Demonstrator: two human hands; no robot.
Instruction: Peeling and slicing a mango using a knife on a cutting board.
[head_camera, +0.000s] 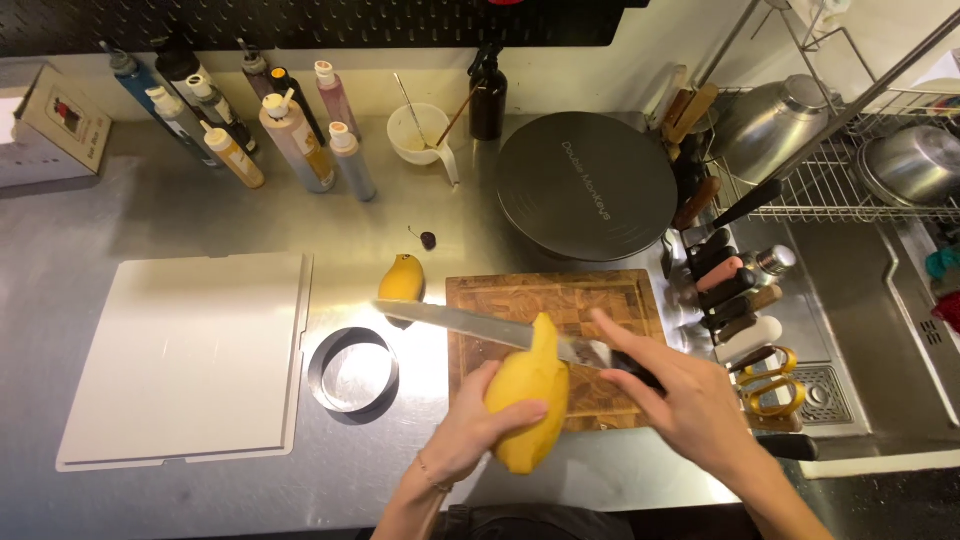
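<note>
My left hand (470, 425) grips a yellow mango (528, 398) upright over the front edge of a wooden cutting board (520, 295). My right hand (680, 395) holds the dark handle of a long knife (465, 322), forefinger stretched along the blade's back. The blade lies level and runs leftward behind the mango's top, its tip reaching past the board. A second mango (402, 280) stands on the steel counter just left of the board.
A metal ring mould (352, 370) and a white tray (190, 355) lie to the left. Squeeze bottles (290, 135), a small bowl (418, 132) and a round dark griddle (587, 185) stand at the back. A knife rack (730, 290), scissors (770, 380) and a dish rack (850, 150) are on the right.
</note>
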